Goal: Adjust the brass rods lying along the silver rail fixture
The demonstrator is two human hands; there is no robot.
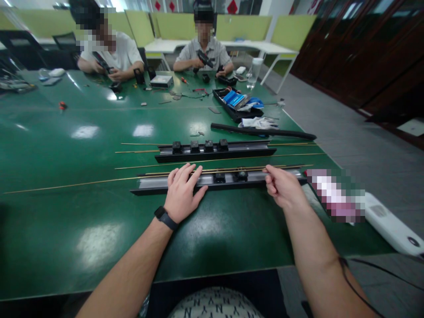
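A black channel (152, 183) with a pale inner strip lies in front of me, with two small black blocks (242, 176) sitting in it. My left hand (183, 190), a dark watch on its wrist, rests over the channel with its fingers spread. Thin brass-coloured rods (228, 170) run along the channel's far edge, under or beside those fingers. At the channel's right part, my right hand (281, 183) is closed in a pinch on a thin rod. Behind lies a second black channel (215, 154) holding several black blocks (194, 146), with more rods around it.
A long black strip (263, 131) lies beyond the channels, near gloves (258, 123) and a black tray (238, 115) with blue items. On the right are a pixelated object (334, 194) and a white device (391, 225). Two people sit across the green table (109, 238), handling tools.
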